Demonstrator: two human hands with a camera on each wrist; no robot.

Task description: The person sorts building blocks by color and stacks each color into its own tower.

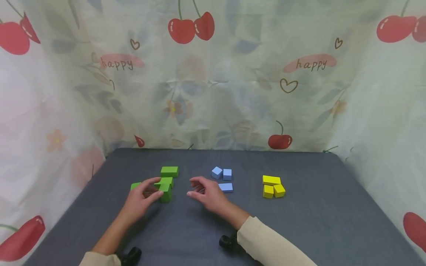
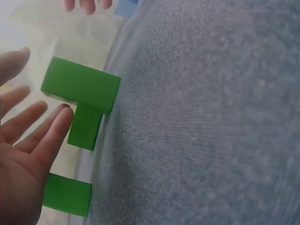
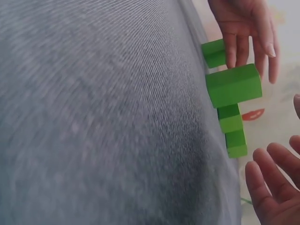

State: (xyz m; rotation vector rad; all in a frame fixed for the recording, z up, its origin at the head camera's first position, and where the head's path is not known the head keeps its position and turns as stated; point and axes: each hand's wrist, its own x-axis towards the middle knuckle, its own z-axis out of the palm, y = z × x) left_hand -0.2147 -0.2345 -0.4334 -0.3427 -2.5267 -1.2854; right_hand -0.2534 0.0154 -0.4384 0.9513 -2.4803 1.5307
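Observation:
My left hand is beside a group of green blocks, its fingers extended and nothing held between them. In the head view its thumb tip overlaps the nearest green block, which stands upright. Another green block is right behind that one, and a green block is partly hidden by the hand. In the left wrist view the fingertips are close to the green block. To the right, my right hand hovers with fingers loosely bent and holds nothing, between the green and the blue blocks.
A flat green block lies farther back. Two small blue cubes sit behind a flat blue block, which the right hand partly covers. Three yellow blocks are grouped on the right of the dark table. A patterned curtain encloses the back and sides.

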